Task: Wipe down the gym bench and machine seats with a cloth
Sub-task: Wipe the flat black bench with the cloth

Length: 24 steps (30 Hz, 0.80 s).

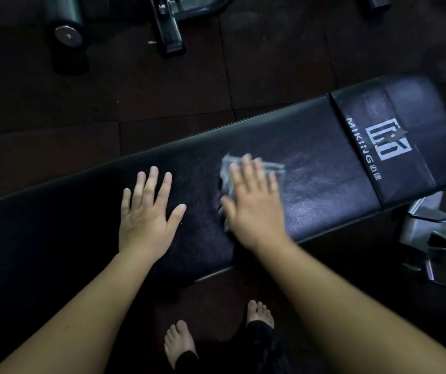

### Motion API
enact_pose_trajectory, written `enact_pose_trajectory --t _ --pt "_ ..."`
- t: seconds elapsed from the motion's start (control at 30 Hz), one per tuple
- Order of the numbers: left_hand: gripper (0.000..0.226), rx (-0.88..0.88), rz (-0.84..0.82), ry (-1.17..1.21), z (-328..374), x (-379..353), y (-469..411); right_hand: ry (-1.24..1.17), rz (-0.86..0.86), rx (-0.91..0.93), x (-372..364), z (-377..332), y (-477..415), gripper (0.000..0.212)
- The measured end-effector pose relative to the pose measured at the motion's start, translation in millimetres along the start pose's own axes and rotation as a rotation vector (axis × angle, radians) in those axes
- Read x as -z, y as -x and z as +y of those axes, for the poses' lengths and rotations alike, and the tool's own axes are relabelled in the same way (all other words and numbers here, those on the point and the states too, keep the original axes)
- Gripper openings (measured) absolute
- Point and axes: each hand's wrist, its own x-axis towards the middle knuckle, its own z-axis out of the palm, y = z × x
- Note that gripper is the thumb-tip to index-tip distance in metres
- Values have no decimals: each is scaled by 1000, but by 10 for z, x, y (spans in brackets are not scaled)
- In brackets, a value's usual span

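Bare feet stand below my bench, whose long axis runs from lower left up to the logo end at upper right. Left hand lies flat, fingers spread, holding nothing; right hand presses the cloth flat, fingers extended.

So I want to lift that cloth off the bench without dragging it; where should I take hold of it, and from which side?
Judging by how it lies, pinch the cloth at the crumpled edge showing beyond the right hand, coming from above at the far side. It lies flat on the bench pad under the palm, so only that raised, wrinkled part gives the fingers something to catch.
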Motion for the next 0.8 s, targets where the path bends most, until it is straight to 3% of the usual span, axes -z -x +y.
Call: enact_pose_trajectory --t 0.13,0.2,0.33,0.4,0.47,0.6,0.7,0.73,0.8 --pt "75 -20 27 37 -201 80 72 44 -88 384 -157 -294 362 71" --pt "75 -8 15 41 -363 103 106 47 -66 403 -77 -58 77 71" --pt "74 0 28 37 -703 116 196 -3 58 -15 125 197 -593 73" --pt "73 22 49 41 -899 128 247 -21 82 -203 119 -123 -778 72" --pt "73 51 66 47 -1084 145 300 -40 84 -224 74 -635 -837 72" --pt "73 83 84 49 -1450 175 392 3 -15 189 -166 -1623 -432 71" --pt "74 83 57 7 -1653 150 482 83 -80 549 -292 -1703 -18 70" --pt "75 80 48 2 -1693 130 506 91 -98 621 -269 -1565 -41 69" --pt "72 62 48 -4 -1740 85 532 89 -86 554 -188 -1242 -252 69"
